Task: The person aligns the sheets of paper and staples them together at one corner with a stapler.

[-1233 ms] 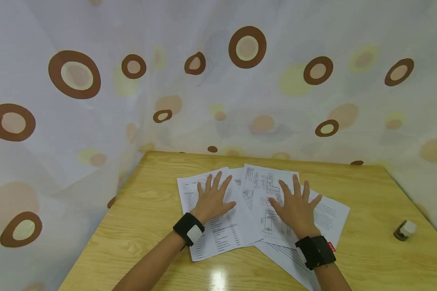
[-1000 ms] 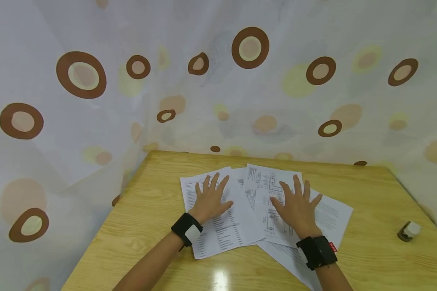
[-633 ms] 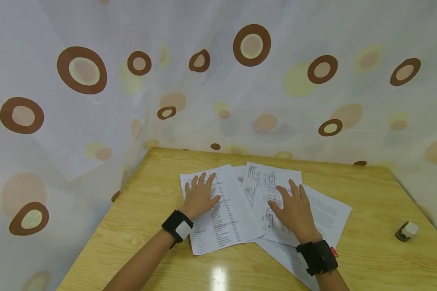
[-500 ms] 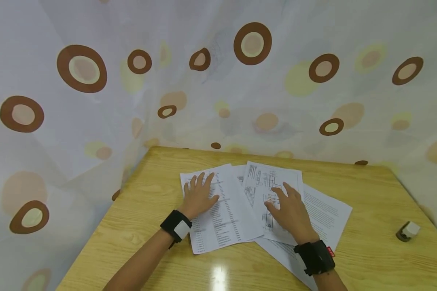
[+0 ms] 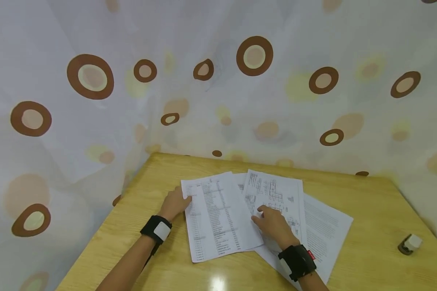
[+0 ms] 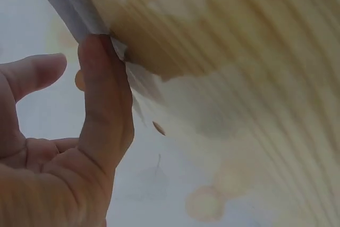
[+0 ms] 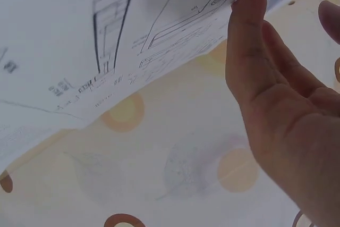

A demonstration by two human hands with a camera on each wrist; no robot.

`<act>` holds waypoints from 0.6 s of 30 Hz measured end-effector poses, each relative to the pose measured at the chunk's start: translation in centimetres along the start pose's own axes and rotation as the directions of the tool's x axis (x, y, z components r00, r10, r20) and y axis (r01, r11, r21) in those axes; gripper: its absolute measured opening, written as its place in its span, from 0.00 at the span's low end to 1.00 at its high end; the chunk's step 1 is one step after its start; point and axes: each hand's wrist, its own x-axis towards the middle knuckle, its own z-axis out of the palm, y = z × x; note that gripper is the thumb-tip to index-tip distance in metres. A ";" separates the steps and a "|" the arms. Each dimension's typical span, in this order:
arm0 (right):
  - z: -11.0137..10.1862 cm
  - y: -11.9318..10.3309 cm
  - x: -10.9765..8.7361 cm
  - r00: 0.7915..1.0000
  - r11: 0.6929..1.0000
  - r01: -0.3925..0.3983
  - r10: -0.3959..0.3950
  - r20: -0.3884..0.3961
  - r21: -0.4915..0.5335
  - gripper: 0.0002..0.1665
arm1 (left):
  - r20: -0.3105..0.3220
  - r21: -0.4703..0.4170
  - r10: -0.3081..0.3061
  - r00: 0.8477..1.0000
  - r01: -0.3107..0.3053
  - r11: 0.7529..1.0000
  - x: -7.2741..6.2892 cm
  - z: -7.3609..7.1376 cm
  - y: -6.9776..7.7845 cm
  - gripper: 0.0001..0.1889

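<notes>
The left hand (image 5: 174,204) has slid off the face of the list sheet (image 5: 216,220) to its left edge, fingers touching the paper, thumb apart, and the right hand (image 5: 274,227) has drawn in toward that sheet. Right of the list sheet, on the table (image 5: 371,246), the drawing sheet (image 5: 278,192) lies under the right fingers, thumb spread away; farther right stands a small white-topped object (image 5: 410,244).

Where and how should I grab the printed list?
I'd probably pinch the printed list at its left edge, coming from the left with the left hand: that edge is thin and borders the table, while the right side overlaps other papers.
</notes>
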 end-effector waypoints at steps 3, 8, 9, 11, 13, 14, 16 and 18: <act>-0.1 -0.1 0.6 1.000 1.000 -0.016 0.016 0.000 0.016 0.24 | 0.014 -0.017 -0.002 1.000 0.002 1.000 0.3 -0.1 0.1 0.16; 1.0 0.7 0.6 1.000 0.998 -0.016 0.015 0.010 0.064 0.24 | 0.054 -0.090 -0.088 0.995 0.093 0.992 -0.4 0.7 0.1 0.04; 1.1 0.8 0.7 1.000 0.997 -0.012 0.012 0.007 0.070 0.25 | 0.070 -0.119 -0.099 0.993 0.107 0.987 -0.4 0.7 0.3 0.05; 1.2 1.0 0.9 1.000 0.997 -0.012 0.012 -0.001 0.080 0.25 | 0.106 -0.156 -0.108 0.988 0.124 0.980 -0.4 0.9 0.6 0.05; 1.0 1.1 1.1 1.000 0.996 -0.005 0.006 -0.008 0.087 0.24 | 0.137 -0.184 -0.103 0.985 0.128 0.975 -0.4 1.0 0.9 0.05; 0.9 1.1 1.2 1.000 0.996 -0.001 0.002 -0.012 0.092 0.23 | 0.141 -0.187 -0.094 0.986 0.120 0.975 -0.4 1.0 1.1 0.05; 0.6 1.2 1.4 1.000 0.996 0.006 -0.004 -0.019 0.093 0.20 | 0.142 -0.200 -0.089 0.986 0.117 0.973 -0.3 0.9 1.5 0.05; 0.1 1.2 1.4 1.000 0.995 0.017 -0.015 -0.019 0.095 0.15 | 0.132 -0.214 -0.079 0.988 0.106 0.971 -0.2 0.8 1.8 0.05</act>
